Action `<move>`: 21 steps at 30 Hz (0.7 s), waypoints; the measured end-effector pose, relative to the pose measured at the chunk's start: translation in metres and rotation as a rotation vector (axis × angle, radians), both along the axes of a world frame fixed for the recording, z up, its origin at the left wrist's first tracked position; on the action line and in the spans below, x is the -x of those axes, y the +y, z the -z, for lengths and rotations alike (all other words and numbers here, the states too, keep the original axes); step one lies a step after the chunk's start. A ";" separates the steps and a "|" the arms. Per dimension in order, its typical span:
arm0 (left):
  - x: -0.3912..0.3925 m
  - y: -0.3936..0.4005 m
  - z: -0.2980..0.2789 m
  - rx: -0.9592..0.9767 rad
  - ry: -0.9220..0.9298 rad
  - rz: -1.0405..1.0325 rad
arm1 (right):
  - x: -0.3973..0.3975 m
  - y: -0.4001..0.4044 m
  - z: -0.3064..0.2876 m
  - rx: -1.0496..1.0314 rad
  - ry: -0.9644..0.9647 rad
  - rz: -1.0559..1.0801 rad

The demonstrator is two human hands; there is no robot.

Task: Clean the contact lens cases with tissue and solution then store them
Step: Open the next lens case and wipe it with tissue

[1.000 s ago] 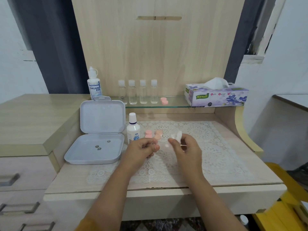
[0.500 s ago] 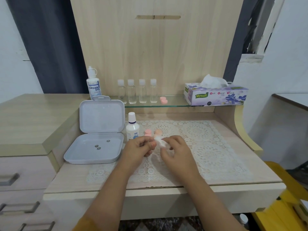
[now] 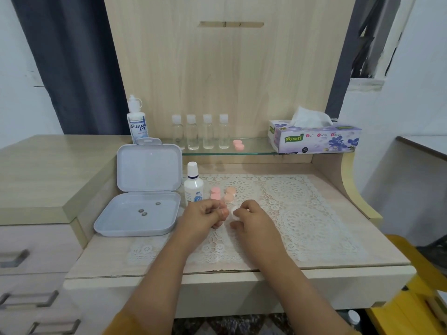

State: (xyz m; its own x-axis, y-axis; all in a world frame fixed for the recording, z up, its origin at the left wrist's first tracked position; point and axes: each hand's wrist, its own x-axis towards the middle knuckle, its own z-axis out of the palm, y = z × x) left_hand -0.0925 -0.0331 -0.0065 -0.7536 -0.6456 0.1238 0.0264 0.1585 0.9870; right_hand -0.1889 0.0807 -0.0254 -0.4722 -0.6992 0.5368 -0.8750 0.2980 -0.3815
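1. So, both hands sit low over the lace mat [image 3: 302, 213] on the bench [image 3: 350, 259], just in front of the small solution bottle [image 3: 193, 187].
2. Left hand [image 3: 203, 217] has its fingers curled around something small and pinkish. I'd guess it's a piece of a lens case, but it's mostly hidden, so can't say for sure.
3. Right hand [image 3: 251, 217] pinches a little wad of white tissue [image 3: 235, 211] at its fingertips, right next to the left hand's fingers.
4. Two more pink lens cases [image 3: 222, 194] lie on the mat just right of that bottle, behind the hands. Another pink one [image 3: 239, 144] is up on the glass shelf [image 3: 254, 148], well behind the bottle.
5. Open grey storage box [image 3: 137, 218] sits just left of the bottle, lid up, with a few small dark bits in the tray.
6. Tissue box [image 3: 314, 139] is far right of the bottle on the shelf level.
7. Handling-wise, my take: these cases look tiny, light, hard plastic, and likely slick once wet. Best held by the rim between thumb and finger, leaving the cup open for the tissue.
8. The tissue is soft and will probably shred if soaked, so twist gently.
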 end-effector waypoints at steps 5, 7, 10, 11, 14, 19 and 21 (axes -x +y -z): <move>0.000 0.001 -0.001 -0.013 0.003 -0.003 | 0.001 -0.004 0.002 0.015 0.020 0.003; -0.001 0.002 -0.002 -0.032 0.018 -0.001 | 0.001 -0.003 0.002 0.023 -0.004 -0.003; -0.001 0.003 -0.004 -0.042 0.044 0.007 | 0.001 -0.002 0.001 0.039 -0.038 -0.014; -0.001 0.003 -0.004 -0.034 0.050 0.013 | 0.001 -0.001 0.001 0.043 -0.055 -0.012; -0.003 0.003 -0.004 -0.038 0.064 0.026 | 0.001 0.003 -0.002 0.120 -0.114 0.006; -0.003 0.001 -0.003 -0.083 0.083 0.039 | -0.004 0.006 -0.007 0.195 -0.175 -0.005; -0.004 0.000 -0.003 -0.077 0.077 0.054 | -0.003 0.007 -0.009 0.245 -0.211 0.015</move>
